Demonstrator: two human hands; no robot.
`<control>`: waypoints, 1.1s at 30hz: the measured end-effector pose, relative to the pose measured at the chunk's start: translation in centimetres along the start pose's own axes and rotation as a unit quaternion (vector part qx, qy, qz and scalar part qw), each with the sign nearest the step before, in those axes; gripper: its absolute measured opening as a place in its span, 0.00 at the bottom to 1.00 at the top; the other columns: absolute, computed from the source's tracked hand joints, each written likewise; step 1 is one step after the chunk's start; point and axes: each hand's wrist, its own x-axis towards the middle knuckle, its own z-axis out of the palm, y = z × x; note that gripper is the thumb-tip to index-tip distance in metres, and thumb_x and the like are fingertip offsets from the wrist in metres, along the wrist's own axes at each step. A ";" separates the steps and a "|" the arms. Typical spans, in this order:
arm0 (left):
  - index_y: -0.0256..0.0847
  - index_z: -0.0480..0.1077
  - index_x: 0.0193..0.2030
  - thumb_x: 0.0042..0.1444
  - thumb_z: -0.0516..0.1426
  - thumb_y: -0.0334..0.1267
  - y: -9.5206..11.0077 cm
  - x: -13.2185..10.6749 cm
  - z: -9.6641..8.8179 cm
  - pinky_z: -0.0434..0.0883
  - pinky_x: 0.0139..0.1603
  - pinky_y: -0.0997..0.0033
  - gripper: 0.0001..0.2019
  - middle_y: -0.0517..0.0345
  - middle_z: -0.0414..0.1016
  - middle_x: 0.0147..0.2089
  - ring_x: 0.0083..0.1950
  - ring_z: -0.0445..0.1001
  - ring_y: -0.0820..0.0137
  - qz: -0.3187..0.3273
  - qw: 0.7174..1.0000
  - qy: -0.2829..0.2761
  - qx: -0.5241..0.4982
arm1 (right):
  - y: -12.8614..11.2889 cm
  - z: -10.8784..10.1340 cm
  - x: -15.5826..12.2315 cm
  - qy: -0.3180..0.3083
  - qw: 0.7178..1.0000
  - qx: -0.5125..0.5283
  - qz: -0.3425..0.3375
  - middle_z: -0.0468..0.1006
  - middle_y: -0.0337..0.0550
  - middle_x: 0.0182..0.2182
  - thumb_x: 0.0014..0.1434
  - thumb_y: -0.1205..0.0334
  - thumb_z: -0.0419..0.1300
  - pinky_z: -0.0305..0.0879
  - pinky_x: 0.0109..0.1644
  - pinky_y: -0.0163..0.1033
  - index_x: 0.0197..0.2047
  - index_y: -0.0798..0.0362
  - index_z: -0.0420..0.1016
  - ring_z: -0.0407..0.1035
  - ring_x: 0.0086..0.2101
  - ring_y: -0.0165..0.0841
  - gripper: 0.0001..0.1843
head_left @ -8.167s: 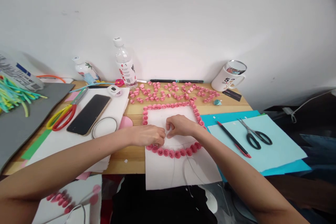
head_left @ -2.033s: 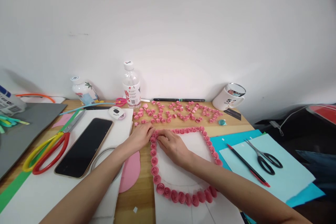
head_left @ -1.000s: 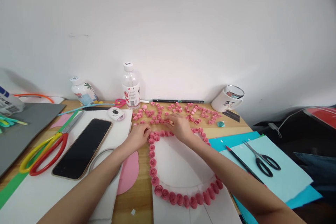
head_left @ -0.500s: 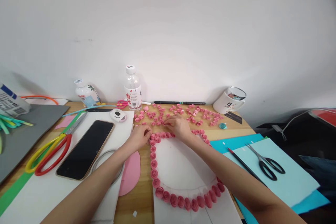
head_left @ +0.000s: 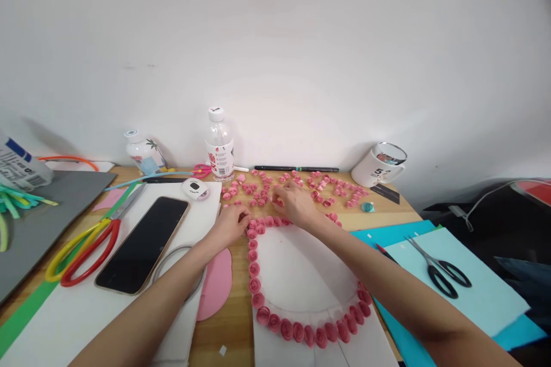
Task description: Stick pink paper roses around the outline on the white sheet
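Observation:
A white sheet (head_left: 297, 275) lies in front of me with a border of small pink paper roses (head_left: 253, 285) along its left, far and near sides. My left hand (head_left: 231, 225) rests at the sheet's far left corner, fingers curled against the roses there. My right hand (head_left: 296, 204) reaches past the far edge into a scatter of loose pink roses (head_left: 336, 190), fingers pinched on one of them. What my left fingers hold, if anything, is hidden.
Left of the sheet: a pink paper piece (head_left: 216, 284), a wire ring (head_left: 172, 258), a phone (head_left: 144, 243), red-and-yellow scissors (head_left: 81, 249). At the wall: two bottles (head_left: 219, 143), a pen (head_left: 297, 169), a white mug (head_left: 381, 165). On blue paper (head_left: 469, 292) lie black scissors (head_left: 443, 272).
Over the last second my right hand has stayed among the loose roses, shifting slightly right. My left hand has stayed at the sheet's far left corner.

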 end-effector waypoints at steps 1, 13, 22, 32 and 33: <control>0.40 0.65 0.22 0.51 0.50 0.31 0.0 0.0 0.0 0.64 0.30 0.71 0.08 0.59 0.72 0.23 0.26 0.70 0.69 0.000 1.000 -0.001 0.000 | 0.0 0.0 -0.1 -0.003 1.000 -0.001 -0.001 0.78 0.47 0.30 0.56 0.66 0.58 0.56 0.32 0.35 0.39 0.54 0.75 0.67 0.38 0.38 0.07; 0.40 0.66 0.22 0.50 0.50 0.31 0.0 0.1 0.1 0.63 0.30 0.71 0.08 0.60 0.72 0.24 0.26 0.68 0.71 0.006 1.000 0.010 0.011 | 0.8 -0.2 0.4 -0.035 0.997 0.020 -0.064 0.77 0.45 0.33 0.60 0.65 0.56 0.57 0.38 0.36 0.39 0.52 0.76 0.66 0.37 0.35 0.08; 0.40 0.66 0.22 0.51 0.51 0.31 0.1 0.0 0.0 0.64 0.31 0.71 0.08 0.60 0.71 0.24 0.27 0.68 0.70 0.000 1.000 0.007 0.013 | 1.8 0.2 0.4 -0.021 0.996 0.050 -0.071 0.78 0.46 0.33 0.61 0.65 0.56 0.58 0.40 0.35 0.36 0.53 0.79 0.67 0.38 0.36 0.09; 0.40 0.65 0.21 0.51 0.50 0.31 0.4 0.0 0.0 0.64 0.33 0.70 0.09 0.60 0.71 0.25 0.27 0.69 0.70 -0.003 1.000 0.002 0.016 | 1.5 0.6 1.4 -0.036 0.998 0.052 -0.024 0.76 0.42 0.27 0.60 0.61 0.56 0.50 0.28 0.32 0.29 0.53 0.75 0.66 0.29 0.30 0.10; 0.40 0.65 0.22 0.51 0.50 0.31 0.4 0.0 0.0 0.64 0.33 0.70 0.09 0.60 0.71 0.25 0.27 0.69 0.70 -0.003 1.000 0.002 0.016 | 1.6 0.7 1.7 -0.038 0.998 0.052 -0.021 0.75 0.41 0.25 0.60 0.61 0.56 0.48 0.27 0.32 0.27 0.53 0.74 0.65 0.27 0.29 0.11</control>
